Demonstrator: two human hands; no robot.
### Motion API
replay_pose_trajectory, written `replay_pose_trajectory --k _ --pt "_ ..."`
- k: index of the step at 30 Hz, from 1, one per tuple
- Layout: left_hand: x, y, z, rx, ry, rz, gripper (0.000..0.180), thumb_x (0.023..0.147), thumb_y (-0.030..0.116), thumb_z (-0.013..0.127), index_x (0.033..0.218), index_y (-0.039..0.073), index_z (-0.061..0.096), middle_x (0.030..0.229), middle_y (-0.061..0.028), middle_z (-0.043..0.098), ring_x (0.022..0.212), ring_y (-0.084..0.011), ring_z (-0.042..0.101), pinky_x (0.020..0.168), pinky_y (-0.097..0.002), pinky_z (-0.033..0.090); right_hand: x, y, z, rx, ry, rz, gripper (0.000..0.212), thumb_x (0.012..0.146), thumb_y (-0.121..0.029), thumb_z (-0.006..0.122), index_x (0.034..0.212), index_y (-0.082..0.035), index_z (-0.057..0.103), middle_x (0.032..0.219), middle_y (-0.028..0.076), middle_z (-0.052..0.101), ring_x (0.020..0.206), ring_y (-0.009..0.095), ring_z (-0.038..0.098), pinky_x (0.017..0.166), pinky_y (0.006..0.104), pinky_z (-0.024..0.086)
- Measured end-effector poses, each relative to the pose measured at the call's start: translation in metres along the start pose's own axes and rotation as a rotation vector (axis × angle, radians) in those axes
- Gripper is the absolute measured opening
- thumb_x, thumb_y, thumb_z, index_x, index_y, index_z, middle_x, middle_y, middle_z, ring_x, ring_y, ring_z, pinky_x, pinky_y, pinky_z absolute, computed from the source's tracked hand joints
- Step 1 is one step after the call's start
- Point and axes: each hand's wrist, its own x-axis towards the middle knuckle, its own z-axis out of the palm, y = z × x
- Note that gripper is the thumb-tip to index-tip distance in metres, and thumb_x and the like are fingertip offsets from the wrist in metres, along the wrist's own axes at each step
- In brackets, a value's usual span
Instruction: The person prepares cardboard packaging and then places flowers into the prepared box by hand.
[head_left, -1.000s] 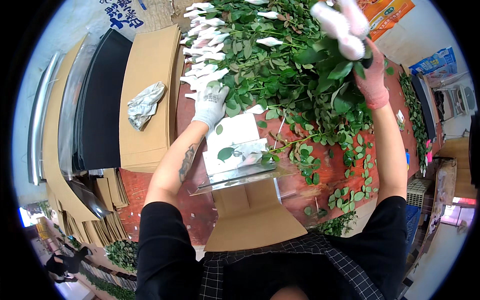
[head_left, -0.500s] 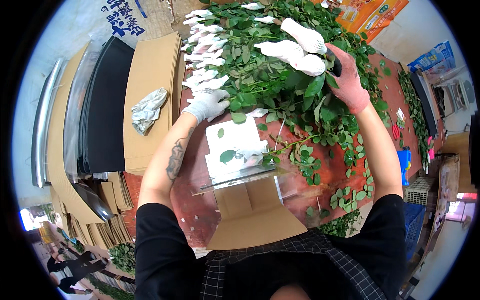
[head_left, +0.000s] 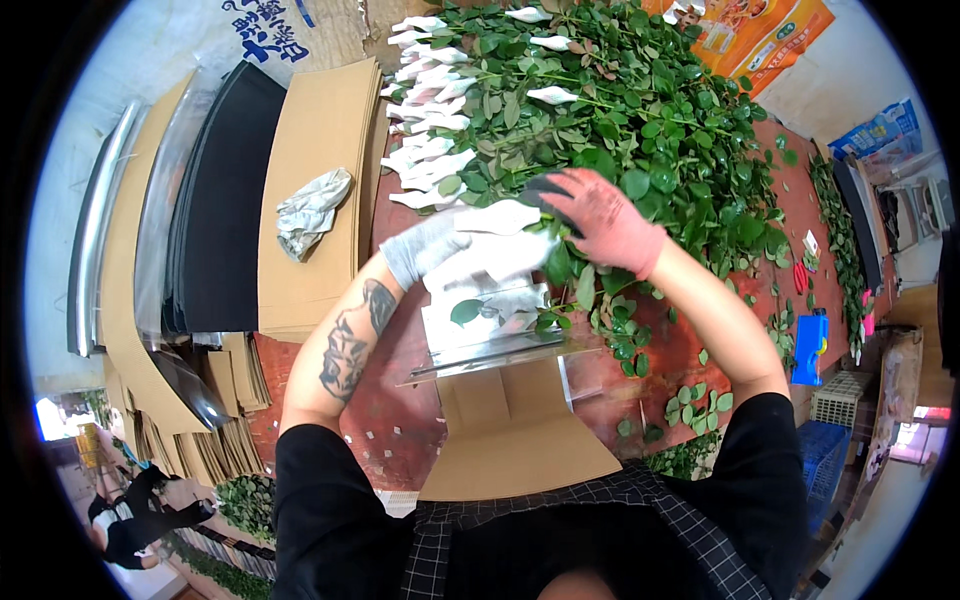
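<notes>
Several roses (head_left: 500, 218) with white netting over their buds lie above the white sheets, buds toward my left hand. My right hand (head_left: 610, 222), in a pink glove with dark fingertips, is closed over their stems just below the heads. Beside the bud tips is my left hand (head_left: 422, 246) in a pale grey glove; its fingers are blurred and partly hidden by the buds. Beneath lie the white sheets (head_left: 470, 322) with loose leaves on them. Nearest me, a brown cardboard piece (head_left: 520, 430) reaches up to a clear plastic strip (head_left: 490, 358).
More netted roses (head_left: 430, 120) and their leafy stems (head_left: 650, 130) cover the far red table. Cardboard sheets (head_left: 315, 120), with a crumpled cloth (head_left: 312, 212) on top, and black sheets (head_left: 225, 200) stand left. Red scissors (head_left: 801, 277) and a blue object (head_left: 810, 350) are right.
My right hand has swung the roses left and down from above the leaf pile to over the white sheets. My left hand has moved slightly nearer, to their bud tips.
</notes>
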Motion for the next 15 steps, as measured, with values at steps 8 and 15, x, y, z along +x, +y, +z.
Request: replay_pose_trajectory --k 8,15 --pt "-0.003 -0.004 -0.029 0.600 0.212 0.290 0.042 0.093 0.035 0.053 0.118 0.002 0.059 0.101 -0.0068 0.062 0.087 -0.0105 0.057 0.077 -0.0246 0.047 -0.027 -0.001 -0.008 0.078 -0.039 0.013 0.050 0.071 -0.019 0.065 0.119 -0.010 0.057 0.111 0.011 0.059 0.107 0.028 0.057 0.097 0.0391 0.041" --pt "0.042 -0.010 -0.070 1.946 0.917 0.289 0.030 0.079 0.030 0.055 0.098 0.009 0.065 0.099 -0.0160 0.065 0.099 -0.0292 0.062 0.084 -0.0451 0.044 -0.047 -0.008 -0.025 0.057 -0.129 -0.005 0.050 0.068 -0.021 0.070 0.115 -0.008 0.057 0.111 0.011 0.058 0.107 0.028 0.056 0.096 0.0386 0.042"
